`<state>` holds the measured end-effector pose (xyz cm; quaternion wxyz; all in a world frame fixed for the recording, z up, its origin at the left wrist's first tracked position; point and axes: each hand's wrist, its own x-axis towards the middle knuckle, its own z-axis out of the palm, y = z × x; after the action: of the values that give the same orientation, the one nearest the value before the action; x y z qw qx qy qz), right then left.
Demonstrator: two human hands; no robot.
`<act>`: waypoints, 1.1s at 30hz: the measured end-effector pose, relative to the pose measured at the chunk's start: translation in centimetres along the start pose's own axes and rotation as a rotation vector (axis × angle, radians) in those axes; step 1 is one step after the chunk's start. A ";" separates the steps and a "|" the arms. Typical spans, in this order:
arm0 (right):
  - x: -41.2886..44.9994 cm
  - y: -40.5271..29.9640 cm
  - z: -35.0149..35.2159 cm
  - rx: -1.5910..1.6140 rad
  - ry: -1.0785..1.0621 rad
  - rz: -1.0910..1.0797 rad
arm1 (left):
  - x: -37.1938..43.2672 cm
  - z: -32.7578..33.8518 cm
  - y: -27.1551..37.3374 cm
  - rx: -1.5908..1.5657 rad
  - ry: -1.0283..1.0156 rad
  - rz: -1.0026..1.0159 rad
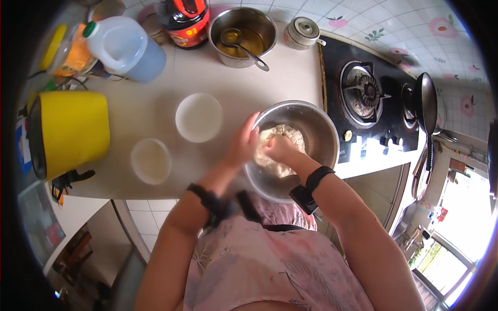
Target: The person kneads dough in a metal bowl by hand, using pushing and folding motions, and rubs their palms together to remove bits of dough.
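Observation:
A steel mixing bowl (321, 136) stands near the counter's front edge, beside the stove. In it lies a lump of pale, rough dough (286, 132). My right hand (281, 148) presses into the dough with its fingers curled into a fist. At the bowl's left rim is my left hand (245, 140), thumb and fingers apart around the rim; blur hides how firmly it holds. A white bowl (199, 117) and a smaller bowl with pale contents (151, 161) sit on the counter to the left.
Behind stand a steel pot (243, 58) of yellowish liquid with a ladle (249, 54), a lidded jar (302, 33), a dark sauce bottle (183, 23) and a plastic jug (124, 50). A yellow appliance (74, 132) is at left; a gas stove (363, 91) at right.

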<state>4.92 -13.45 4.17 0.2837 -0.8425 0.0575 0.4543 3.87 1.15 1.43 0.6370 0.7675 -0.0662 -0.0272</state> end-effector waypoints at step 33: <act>-4.2 2.2 1.6 -0.230 0.747 -0.280 | -1.0 2.1 -1.9 -0.063 0.127 0.061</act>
<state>0.50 -15.12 5.93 0.2064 -0.9753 -0.0096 0.0777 2.74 -0.40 -0.82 0.6643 0.7449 -0.0482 0.0391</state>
